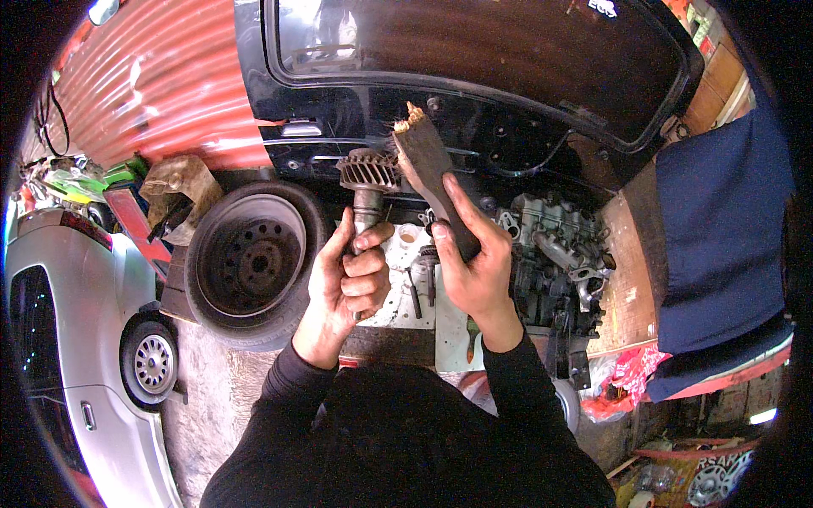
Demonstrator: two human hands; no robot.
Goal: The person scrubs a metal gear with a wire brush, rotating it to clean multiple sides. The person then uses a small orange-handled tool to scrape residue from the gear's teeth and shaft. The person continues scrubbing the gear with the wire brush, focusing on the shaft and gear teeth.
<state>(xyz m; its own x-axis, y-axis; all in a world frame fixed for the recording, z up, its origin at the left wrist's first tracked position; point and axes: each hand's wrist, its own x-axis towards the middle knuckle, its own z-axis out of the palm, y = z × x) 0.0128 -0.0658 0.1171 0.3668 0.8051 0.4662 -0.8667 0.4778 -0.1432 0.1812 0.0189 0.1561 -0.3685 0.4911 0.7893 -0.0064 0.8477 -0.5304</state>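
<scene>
My left hand [351,273] is wrapped around the grey metal shaft of a steel helical gear [370,172], fingers curled over it and thumb laid up along its side. The shaft leans only slightly from upright, so the toothed head stands above my fist, in front of the dark tailgate.

My right hand [481,262] grips a dark, flat length of wood [428,161] with a splintered, pale broken end, pinching its lower part between the thumb and the other fingers, with the index finger stretched along its edge. The wood tilts up and to the left, and its broken end sits right beside the gear teeth; from this angle I can't tell whether the two touch.

Below my hands lies a pale, stained flat panel [398,311] with slender dark tools [415,292] on it. Just right of my right hand sits a grey metal engine block [559,254]. To the left of my left hand leans a black rubber tyre on a dark steel wheel [258,254]. Beyond my hands is the glossy black car tailgate [474,106], with a red corrugated metal sheet [161,76] to its left. A navy blue cloth [724,229] hangs at the far right, and a silver car [97,356] stands at the far left.
</scene>
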